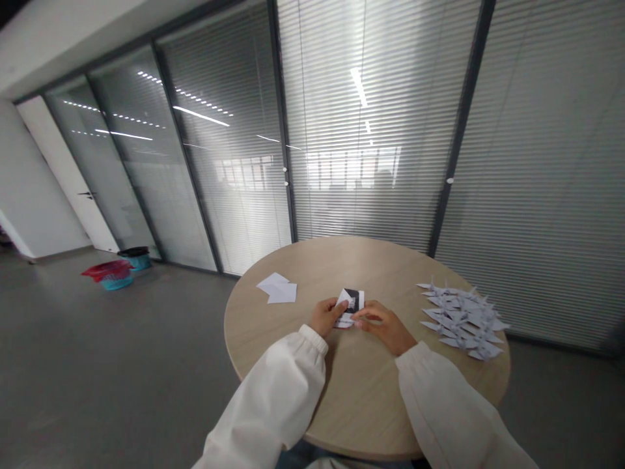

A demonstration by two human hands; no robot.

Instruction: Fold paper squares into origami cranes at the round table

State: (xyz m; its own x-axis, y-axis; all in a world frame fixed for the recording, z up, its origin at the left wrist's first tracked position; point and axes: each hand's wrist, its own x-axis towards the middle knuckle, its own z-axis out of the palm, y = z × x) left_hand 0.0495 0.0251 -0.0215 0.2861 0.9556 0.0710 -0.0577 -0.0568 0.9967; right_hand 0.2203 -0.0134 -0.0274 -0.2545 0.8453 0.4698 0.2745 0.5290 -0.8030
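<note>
A small folded sheet of paper (350,307), white with a black printed patch, sits at the middle of the round wooden table (371,264). My left hand (324,316) pinches its left side. My right hand (381,326) comes in from the right, with its fingertips on the lower right of the fold. Part of the sheet is hidden by my fingers. Loose white paper squares (276,288) lie to the left of my hands. On the right, a heap of several folded paper cranes (461,320) lies near the table edge.
Glass partitions with slatted blinds (366,130) stand behind the table. Beyond the table's left side, a grey floor (146,365) leads to a teal basket with red material (111,273), a black-rimmed bin (135,257) and a white door (73,176).
</note>
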